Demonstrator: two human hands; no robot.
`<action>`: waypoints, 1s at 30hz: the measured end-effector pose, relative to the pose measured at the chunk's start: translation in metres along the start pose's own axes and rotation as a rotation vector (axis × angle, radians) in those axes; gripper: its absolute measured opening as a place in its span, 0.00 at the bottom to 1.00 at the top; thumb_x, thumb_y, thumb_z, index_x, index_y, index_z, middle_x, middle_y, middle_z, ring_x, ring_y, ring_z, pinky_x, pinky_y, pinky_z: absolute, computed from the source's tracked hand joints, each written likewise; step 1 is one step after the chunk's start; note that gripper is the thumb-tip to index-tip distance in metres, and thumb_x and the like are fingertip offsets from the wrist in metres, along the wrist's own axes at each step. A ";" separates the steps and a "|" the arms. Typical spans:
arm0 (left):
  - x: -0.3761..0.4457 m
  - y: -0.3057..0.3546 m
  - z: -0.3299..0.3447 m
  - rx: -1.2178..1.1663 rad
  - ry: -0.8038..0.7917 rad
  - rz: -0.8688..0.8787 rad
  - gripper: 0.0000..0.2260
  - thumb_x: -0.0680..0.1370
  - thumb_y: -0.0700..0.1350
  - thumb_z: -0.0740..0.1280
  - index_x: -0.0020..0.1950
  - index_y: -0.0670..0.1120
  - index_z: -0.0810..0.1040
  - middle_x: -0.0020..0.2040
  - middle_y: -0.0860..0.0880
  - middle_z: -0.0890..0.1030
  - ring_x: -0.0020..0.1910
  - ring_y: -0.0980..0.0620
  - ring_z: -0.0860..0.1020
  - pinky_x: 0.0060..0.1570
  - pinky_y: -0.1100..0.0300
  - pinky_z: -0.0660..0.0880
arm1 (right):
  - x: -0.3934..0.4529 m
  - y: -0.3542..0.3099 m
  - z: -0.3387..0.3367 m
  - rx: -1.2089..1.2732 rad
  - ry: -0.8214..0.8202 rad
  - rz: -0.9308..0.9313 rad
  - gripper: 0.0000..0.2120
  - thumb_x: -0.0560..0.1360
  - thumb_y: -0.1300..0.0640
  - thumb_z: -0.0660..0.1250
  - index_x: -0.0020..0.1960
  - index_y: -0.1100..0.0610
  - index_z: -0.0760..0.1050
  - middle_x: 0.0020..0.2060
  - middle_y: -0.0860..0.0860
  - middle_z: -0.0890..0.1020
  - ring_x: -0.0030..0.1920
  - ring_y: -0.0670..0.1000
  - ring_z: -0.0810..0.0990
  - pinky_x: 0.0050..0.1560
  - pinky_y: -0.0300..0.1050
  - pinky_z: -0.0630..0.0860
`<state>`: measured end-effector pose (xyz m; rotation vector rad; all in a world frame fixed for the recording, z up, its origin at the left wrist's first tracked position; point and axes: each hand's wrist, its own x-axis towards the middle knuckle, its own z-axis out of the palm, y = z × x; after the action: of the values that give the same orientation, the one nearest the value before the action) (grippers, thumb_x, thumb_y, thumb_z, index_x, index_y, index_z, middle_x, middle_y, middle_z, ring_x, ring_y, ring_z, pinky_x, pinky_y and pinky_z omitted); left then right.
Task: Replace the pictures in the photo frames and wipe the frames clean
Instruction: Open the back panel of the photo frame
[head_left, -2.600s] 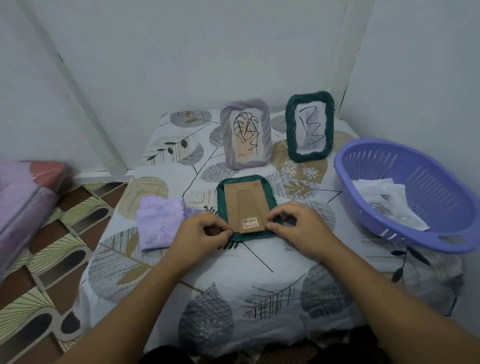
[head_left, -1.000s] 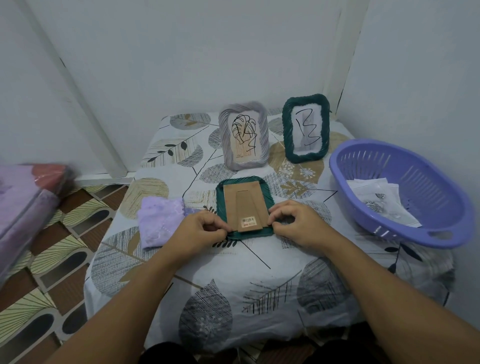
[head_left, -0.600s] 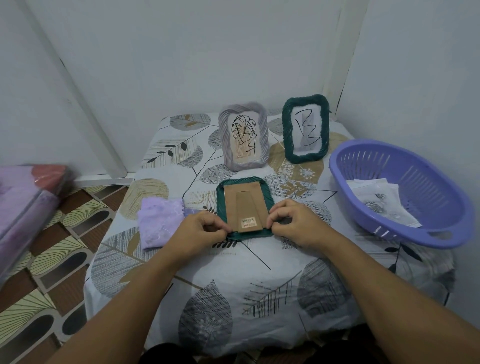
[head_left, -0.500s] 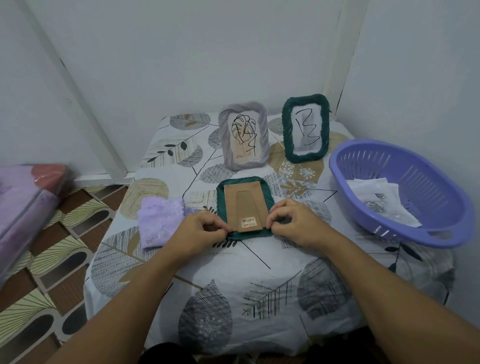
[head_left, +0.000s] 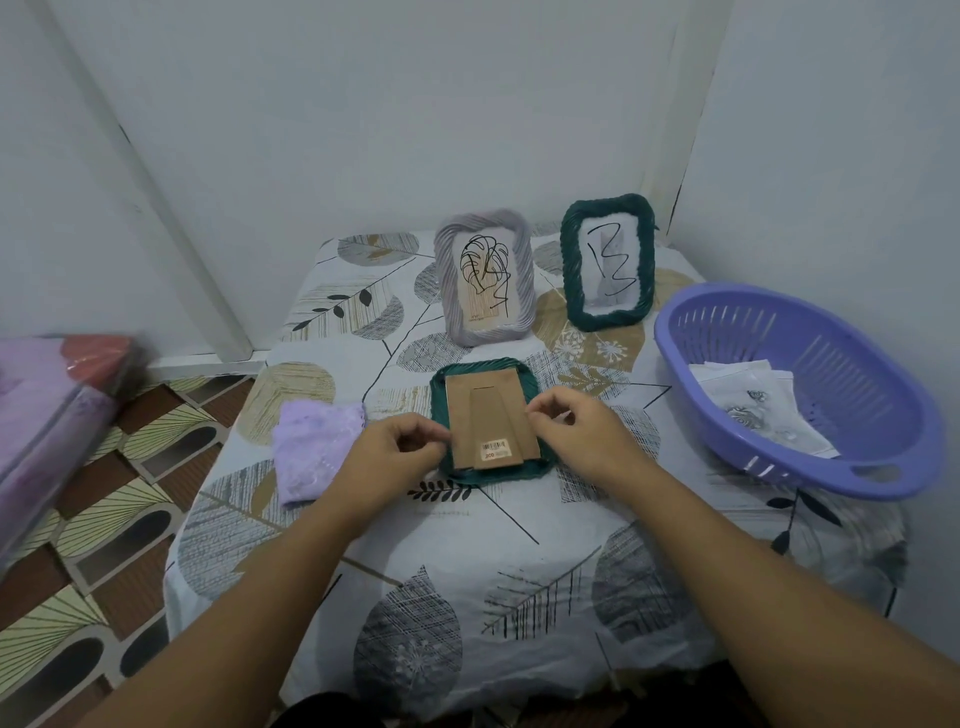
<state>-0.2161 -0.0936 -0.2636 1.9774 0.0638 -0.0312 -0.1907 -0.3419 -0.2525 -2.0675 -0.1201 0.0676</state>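
Observation:
A dark green photo frame (head_left: 487, 475) lies face down in the middle of the table, its brown cardboard backing (head_left: 491, 418) with a folded stand facing up. My left hand (head_left: 387, 460) pinches at the backing's left edge. My right hand (head_left: 571, 434) pinches at its right edge, fingers curled. Behind it stand a grey frame (head_left: 484, 278) with a leaf drawing and a second green frame (head_left: 608, 262) with a scribble. A lilac cloth (head_left: 311, 449) lies to the left of my left hand.
A purple plastic basket (head_left: 800, 389) at the right edge of the table holds several paper pictures (head_left: 753, 410). The table wears a leaf-print cover (head_left: 467, 561) and sits in a wall corner. A wrapped purple bundle (head_left: 47, 426) lies at far left over patterned floor.
Both hands stay at the two sides of the face-down frame's backing; the fingers have shifted slightly along its edges, the right hand a little higher. Nothing else has moved.

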 end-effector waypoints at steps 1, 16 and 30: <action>0.004 -0.001 0.002 0.039 0.069 0.019 0.08 0.79 0.38 0.70 0.49 0.50 0.86 0.35 0.47 0.83 0.32 0.58 0.77 0.35 0.65 0.75 | 0.003 -0.003 0.004 -0.055 0.064 -0.019 0.03 0.80 0.55 0.68 0.49 0.50 0.81 0.44 0.47 0.82 0.42 0.45 0.78 0.40 0.38 0.74; 0.033 -0.019 0.024 0.369 0.412 0.148 0.11 0.79 0.49 0.71 0.58 0.46 0.86 0.48 0.48 0.85 0.47 0.50 0.81 0.52 0.52 0.78 | 0.038 -0.030 0.045 -0.637 -0.026 0.044 0.35 0.70 0.27 0.66 0.64 0.51 0.66 0.56 0.52 0.80 0.56 0.57 0.80 0.50 0.51 0.78; 0.034 -0.019 0.024 0.359 0.406 0.131 0.10 0.78 0.49 0.71 0.56 0.48 0.87 0.48 0.50 0.85 0.46 0.51 0.81 0.50 0.54 0.78 | 0.033 -0.037 0.055 -0.541 0.067 0.087 0.33 0.64 0.31 0.64 0.61 0.50 0.67 0.49 0.51 0.80 0.49 0.57 0.80 0.50 0.53 0.80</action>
<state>-0.1828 -0.1069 -0.2922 2.3144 0.2034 0.4740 -0.1656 -0.2725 -0.2468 -2.6123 -0.0042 0.0199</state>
